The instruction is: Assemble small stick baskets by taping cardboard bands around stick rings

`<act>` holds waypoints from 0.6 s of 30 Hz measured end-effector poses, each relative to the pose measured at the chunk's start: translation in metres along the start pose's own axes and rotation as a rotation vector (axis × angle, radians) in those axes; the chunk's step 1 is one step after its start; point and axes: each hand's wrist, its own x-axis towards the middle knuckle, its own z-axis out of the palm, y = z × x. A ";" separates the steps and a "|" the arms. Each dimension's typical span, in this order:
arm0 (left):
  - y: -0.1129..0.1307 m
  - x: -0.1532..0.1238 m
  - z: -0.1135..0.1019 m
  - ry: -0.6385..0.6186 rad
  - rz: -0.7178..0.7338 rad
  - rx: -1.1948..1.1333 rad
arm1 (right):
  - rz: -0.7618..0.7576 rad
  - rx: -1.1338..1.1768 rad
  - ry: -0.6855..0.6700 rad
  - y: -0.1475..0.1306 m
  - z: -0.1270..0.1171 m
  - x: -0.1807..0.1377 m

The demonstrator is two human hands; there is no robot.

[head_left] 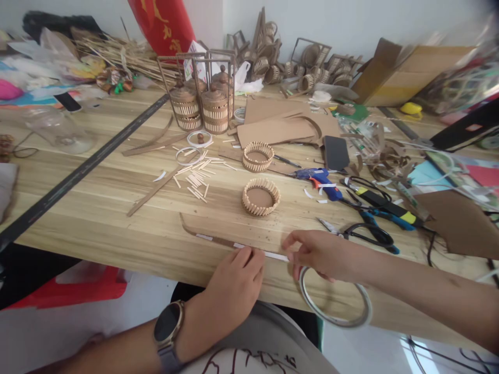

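A narrow brown cardboard strip [224, 241] lies along the front of the table, its left end curling up. Short white tape pieces [204, 237] stick to it. My left hand [237, 278], with a watch on the wrist, presses its closed fingers on the strip. From the roll of tape [365, 309], a white length [276, 256] runs along the strip toward my left fingers. My right hand [322, 253] pinches the tape at the roll, which hangs over the table edge. Beyond the hands sit two round stick-walled baskets [261, 197] [258, 156].
Scissors [351, 232], a blue glue gun [322, 179] and pliers [384, 228] lie at the right. Loose wooden sticks [197, 179] and white rings [199, 138] are scattered left of the baskets. Lidded baskets with tall handles [215, 111] stand behind. A red stool [86, 288] is below, left.
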 end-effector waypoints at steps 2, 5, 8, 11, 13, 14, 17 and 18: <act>0.000 0.000 0.000 -0.008 0.002 0.003 | 0.006 -0.045 0.014 0.002 -0.003 0.000; 0.000 -0.001 -0.001 -0.030 0.005 0.012 | 0.007 -0.131 0.019 0.006 -0.005 0.002; 0.000 -0.002 -0.002 -0.050 -0.005 0.015 | 0.012 -0.227 0.081 0.010 -0.004 0.004; 0.001 -0.002 -0.002 -0.061 -0.006 0.011 | 0.037 -0.314 0.127 0.012 -0.003 0.006; 0.001 -0.002 -0.003 -0.059 -0.002 0.017 | 0.005 -0.392 0.148 0.012 -0.002 0.007; 0.001 -0.001 -0.003 -0.054 0.000 0.021 | -0.024 -0.432 0.161 0.013 -0.001 0.008; 0.001 -0.001 -0.002 -0.043 -0.001 0.027 | -0.093 -0.514 0.193 0.015 0.000 0.011; 0.001 -0.002 -0.002 -0.042 -0.004 0.026 | -0.098 -0.523 0.192 0.016 0.000 0.012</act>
